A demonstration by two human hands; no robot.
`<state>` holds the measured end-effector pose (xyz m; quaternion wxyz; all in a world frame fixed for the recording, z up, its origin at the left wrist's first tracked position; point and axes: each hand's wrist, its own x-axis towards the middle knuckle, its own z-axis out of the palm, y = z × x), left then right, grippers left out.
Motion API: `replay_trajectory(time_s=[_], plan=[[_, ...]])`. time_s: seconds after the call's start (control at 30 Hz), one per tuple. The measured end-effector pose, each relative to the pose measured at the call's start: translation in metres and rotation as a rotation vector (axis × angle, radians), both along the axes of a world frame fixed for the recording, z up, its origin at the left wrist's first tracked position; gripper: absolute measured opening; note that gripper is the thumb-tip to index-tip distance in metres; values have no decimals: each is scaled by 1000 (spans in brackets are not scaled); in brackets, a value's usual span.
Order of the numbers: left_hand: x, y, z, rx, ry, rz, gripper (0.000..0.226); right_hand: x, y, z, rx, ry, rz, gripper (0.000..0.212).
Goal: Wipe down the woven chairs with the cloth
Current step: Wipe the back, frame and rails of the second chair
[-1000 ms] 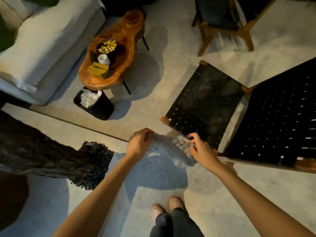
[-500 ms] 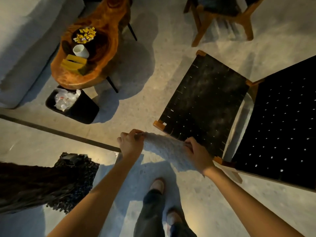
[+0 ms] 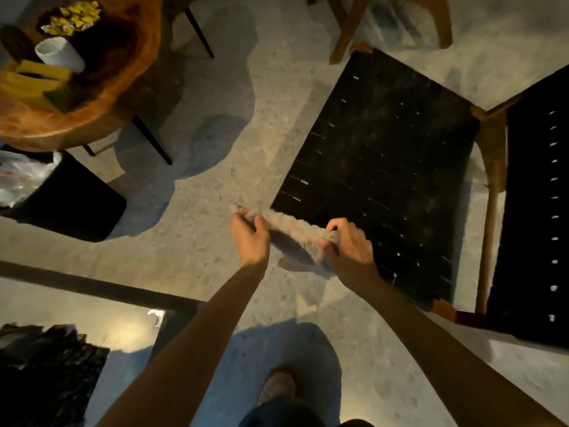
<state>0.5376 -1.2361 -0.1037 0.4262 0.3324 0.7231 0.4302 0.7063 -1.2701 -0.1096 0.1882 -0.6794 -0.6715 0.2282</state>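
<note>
Down at the bottom edge, a shoe point(image 3: 277, 385) and a dark trouser leg stand on the speckled floor point(image 3: 215, 180), with a dark, rough-textured heap point(image 3: 46, 374) off to the lower left. Both bare forearms reach forward from there.

The left hand point(image 3: 251, 238) has its grip closed round one end of the cloth point(image 3: 292, 229), fingers curled over the top edge. The right hand point(image 3: 349, 245) grips the other end the same way, thumb tucked under and fingers folded over. The cloth is pale, fuzzy and bunched into a narrow band, pulled fairly straight between the two hands. Its left end hangs above the floor; its right end lies over the near left corner of the woven chair point(image 3: 385, 180). Whether it touches the seat I cannot tell.

The chair's seat is black strapping in a wooden frame, with a faint grey dusting on it. A second black woven panel point(image 3: 538, 211) rises at the right, joined to the seat by the frame.

Farther left, a black bin point(image 3: 70, 198) holds crumpled clear plastic. Just beyond it stands a low wooden counter point(image 3: 101, 97) on thin dark legs, carrying a white cup point(image 3: 60, 53), yellow packets point(image 3: 74, 13) and a yellow block point(image 3: 34, 81). At the top edge, the wooden legs of another chair point(image 3: 348, 29) show.
</note>
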Motion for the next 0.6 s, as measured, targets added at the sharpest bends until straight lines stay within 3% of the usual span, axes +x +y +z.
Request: replay_trajectory(time_s=[0.07, 0.2, 0.3, 0.43, 0.6], plan=[[13, -2, -20, 138, -30, -23, 36, 7, 0, -26, 20, -61, 92, 31], [33, -3, -54, 394, 204, -14, 43, 16, 3, -55, 193, -46, 167, 13], [41, -2, -73, 444, 487, -10, 32, 22, 0, -66, 333, -62, 157, 8], [42, -6, -84, 440, 881, -61, 38, 33, -9, -76, 467, -84, 170, 7], [50, -23, -80, 419, 1138, -244, 47, 53, -32, -82, 469, -78, 130, 8]])
